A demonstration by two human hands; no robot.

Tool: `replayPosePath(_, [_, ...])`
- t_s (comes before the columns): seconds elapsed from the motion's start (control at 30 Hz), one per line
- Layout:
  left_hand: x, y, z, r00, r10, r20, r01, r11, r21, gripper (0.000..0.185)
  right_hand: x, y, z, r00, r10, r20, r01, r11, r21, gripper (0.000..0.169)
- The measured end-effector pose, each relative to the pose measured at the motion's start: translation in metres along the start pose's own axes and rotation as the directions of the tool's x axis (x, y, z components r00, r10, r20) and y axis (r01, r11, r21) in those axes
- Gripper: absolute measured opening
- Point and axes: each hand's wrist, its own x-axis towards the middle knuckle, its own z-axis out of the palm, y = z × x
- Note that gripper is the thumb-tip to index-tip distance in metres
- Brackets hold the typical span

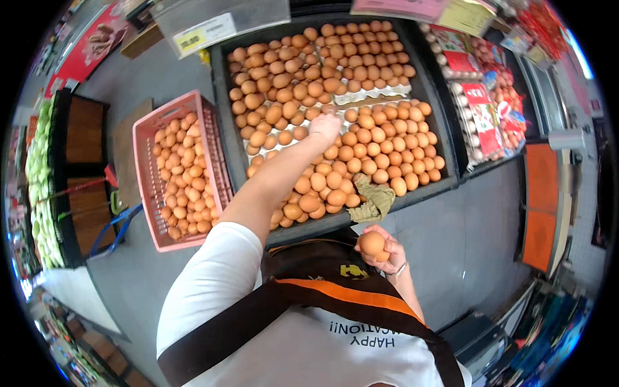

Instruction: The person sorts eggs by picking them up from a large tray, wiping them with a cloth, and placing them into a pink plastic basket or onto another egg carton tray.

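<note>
My left hand [325,126] reaches over the middle of a wide display of brown eggs [382,145], its fingertips at an egg [328,109]; whether they grip it is hidden. Close to my body, below the display's front edge, my right hand [392,252] holds at least two brown eggs [372,243]. Pale egg trays [377,94] show between the rows. A crumpled olive-green cloth [372,198] lies at the front edge, partly against the eggs. To the left, a pink plastic crate [145,186] holds many loose brown eggs [186,179].
The dark display rim [452,145] surrounds the eggs. Further right are packaged eggs with red labels [478,116]. Clear sign holders [222,24] hang over the far edge. An orange-fronted cabinet [539,208] stands at the right, and green vegetables [41,184] at the far left.
</note>
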Motion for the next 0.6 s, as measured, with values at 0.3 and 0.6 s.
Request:
replayPosePath(0.3, [-0.093,0.002,-0.067,0.904,-0.105,-0.415,-0.027,0.953,-0.302,0.020,0.031,-0.018,-0.008,0.993,0.096,0.074,-0.104,0.988,0.117,0.057])
replayPosePath(0.6, [-0.310,-0.272,-0.060,0.575,-0.694,-0.434,0.651,0.709,-0.271,0.016,0.086,-0.003,0.029,0.953,0.235,0.193,-0.251,0.966,0.058,0.060])
